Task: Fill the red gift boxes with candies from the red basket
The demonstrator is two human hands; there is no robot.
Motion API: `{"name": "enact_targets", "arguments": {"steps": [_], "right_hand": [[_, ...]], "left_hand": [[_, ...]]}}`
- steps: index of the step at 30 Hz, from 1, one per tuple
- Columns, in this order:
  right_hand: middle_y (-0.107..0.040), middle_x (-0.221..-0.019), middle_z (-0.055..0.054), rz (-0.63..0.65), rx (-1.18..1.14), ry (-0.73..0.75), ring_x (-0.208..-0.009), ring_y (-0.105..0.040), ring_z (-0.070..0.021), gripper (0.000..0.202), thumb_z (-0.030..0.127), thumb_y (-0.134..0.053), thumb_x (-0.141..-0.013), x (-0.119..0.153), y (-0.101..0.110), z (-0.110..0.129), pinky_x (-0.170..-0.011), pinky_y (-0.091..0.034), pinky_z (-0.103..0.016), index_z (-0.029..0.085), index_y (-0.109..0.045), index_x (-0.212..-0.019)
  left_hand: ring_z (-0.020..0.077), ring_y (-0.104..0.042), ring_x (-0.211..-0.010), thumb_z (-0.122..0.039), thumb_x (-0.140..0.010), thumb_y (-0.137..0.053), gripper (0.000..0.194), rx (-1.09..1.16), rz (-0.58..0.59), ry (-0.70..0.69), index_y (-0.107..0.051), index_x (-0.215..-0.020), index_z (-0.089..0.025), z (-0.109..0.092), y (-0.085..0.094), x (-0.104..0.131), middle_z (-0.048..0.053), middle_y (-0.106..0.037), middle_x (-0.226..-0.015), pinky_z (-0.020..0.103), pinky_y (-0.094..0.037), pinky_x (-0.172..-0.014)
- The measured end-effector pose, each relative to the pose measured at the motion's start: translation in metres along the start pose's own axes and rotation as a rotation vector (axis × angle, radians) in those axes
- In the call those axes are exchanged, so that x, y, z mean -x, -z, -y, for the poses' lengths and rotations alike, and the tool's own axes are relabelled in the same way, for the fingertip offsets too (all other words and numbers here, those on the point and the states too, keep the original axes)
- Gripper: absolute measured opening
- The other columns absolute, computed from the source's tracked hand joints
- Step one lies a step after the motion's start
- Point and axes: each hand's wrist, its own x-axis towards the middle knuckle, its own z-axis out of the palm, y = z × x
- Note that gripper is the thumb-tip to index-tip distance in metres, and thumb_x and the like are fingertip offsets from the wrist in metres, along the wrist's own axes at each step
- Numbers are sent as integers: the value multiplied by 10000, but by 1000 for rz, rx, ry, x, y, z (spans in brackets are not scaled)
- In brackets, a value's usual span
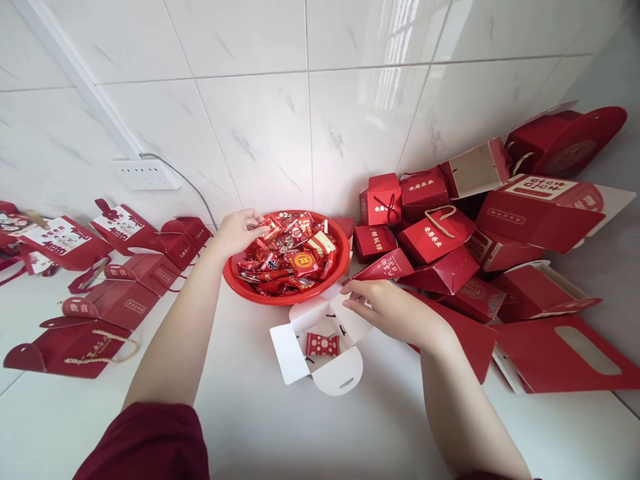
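Note:
A red plastic basket full of wrapped candies stands against the wall. At its left rim my left hand reaches over the pile, thumb and fingers closed at a red candy wrapper. In front of the basket lies an unfolded gift box, white inside, its flaps spread. One red candy packet with pale dots sits in it, and dark slots show in its walls. My right hand is at the box's right rear flap, fingers bent over its edge; part of the grip is hidden.
Red gift boxes are heaped on the right, some with rope handles. More red boxes stand in rows at left. A socket strip with a grey cable is on the tiled wall behind the white table.

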Motion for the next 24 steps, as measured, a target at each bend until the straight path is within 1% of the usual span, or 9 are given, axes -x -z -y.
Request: {"name": "enact_targets", "arguments": {"steps": [1,3,6,8,11,17,20,22,24], "right_hand": [[-711,-1058,-80,-8,-9,-2,-938,-665,-234,284,328,-442,-986,3,1,-1,-777,-474,-316,211,-631,-1163],[-713,-1049,-68,-34,-16,-11,-926,-664,-224,281,332,-444,-987,9,3,-3,-777,-475,-312,217,-633,-1159],[-709,-1074,-66,-65,-5,-28,-932,-661,-213,272,336,-453,-984,20,4,-6,-793,-474,-312,214,-645,-1135],[-708,-1077,-63,-64,-1,-40,-909,-662,-205,265,336,-448,-987,26,2,-7,-778,-476,-309,212,-649,-1107],[-710,-1057,-56,-52,1,-49,-878,-660,-200,260,341,-440,-990,33,-1,-8,-751,-476,-308,212,-649,-1079],[-711,-979,-44,-47,0,-40,-804,-648,-193,251,354,-433,-993,36,-6,-8,-698,-467,-304,228,-647,-1026],[-708,-975,-33,-46,-2,-9,-796,-640,-185,238,342,-437,-993,35,-6,-8,-695,-462,-300,238,-648,-1028],[-705,-954,-26,-47,2,-16,-785,-635,-183,237,347,-438,-994,35,-6,-10,-691,-458,-300,240,-646,-1035],[-703,-942,-23,-46,11,-28,-781,-632,-183,238,353,-438,-995,34,-6,-12,-686,-455,-300,239,-644,-1034]], "left_hand": [[226,-693,-922,-463,-770,-685,392,142,2,-2,-636,-1024,-168,-12,1,12,74,-741,-983,317,-537,-823],[231,-706,-875,-488,-722,-744,429,339,77,24,-642,-1007,-184,-37,-3,41,61,-748,-971,332,-554,-783],[225,-711,-802,-460,-686,-787,367,451,281,52,-652,-891,-187,-70,-19,82,47,-750,-845,333,-561,-734],[209,-702,-755,-448,-710,-770,319,494,364,57,-635,-836,-189,-81,-30,99,38,-738,-782,329,-561,-706],[190,-699,-766,-419,-741,-750,278,519,381,61,-631,-846,-191,-81,-37,104,31,-742,-802,320,-559,-731],[197,-711,-859,-389,-819,-689,243,496,404,101,-648,-947,-187,-75,-28,99,42,-762,-909,342,-554,-823],[230,-698,-978,-404,-873,-621,254,410,498,-2,-688,-1019,-207,-80,-32,110,57,-751,-1036,379,-541,-891],[246,-642,-1125,-402,-909,-569,286,300,440,-90,-696,-1116,-251,-81,-36,121,46,-704,-1193,391,-507,-961],[232,-609,-1177,-389,-941,-526,299,259,267,-108,-676,-1180,-289,-78,-40,135,24,-671,-1255,367,-495,-971]]}}
